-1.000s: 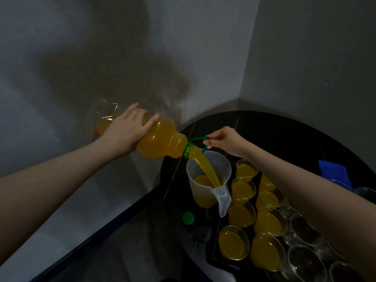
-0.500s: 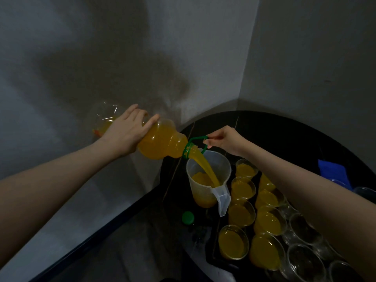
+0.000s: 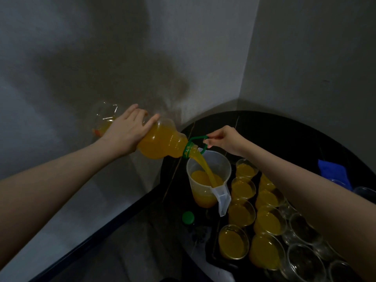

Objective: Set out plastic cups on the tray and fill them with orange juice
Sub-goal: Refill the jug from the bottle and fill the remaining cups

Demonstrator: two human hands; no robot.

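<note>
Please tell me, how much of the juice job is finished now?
Done: cups stand on the tray, and about eight filled cups hold juice. In hand: the left hand tips the bottle while the right hand holds its green handle, refilling the jug. Left: several empty cups.

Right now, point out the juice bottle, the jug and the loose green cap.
juice bottle (image 3: pixel 162 142): head view, on its juice-filled shoulder.
jug (image 3: pixel 220 163): head view, on its clear inner wall.
green cap (image 3: pixel 188 217): head view, on its top, lying on the dark table.
</note>
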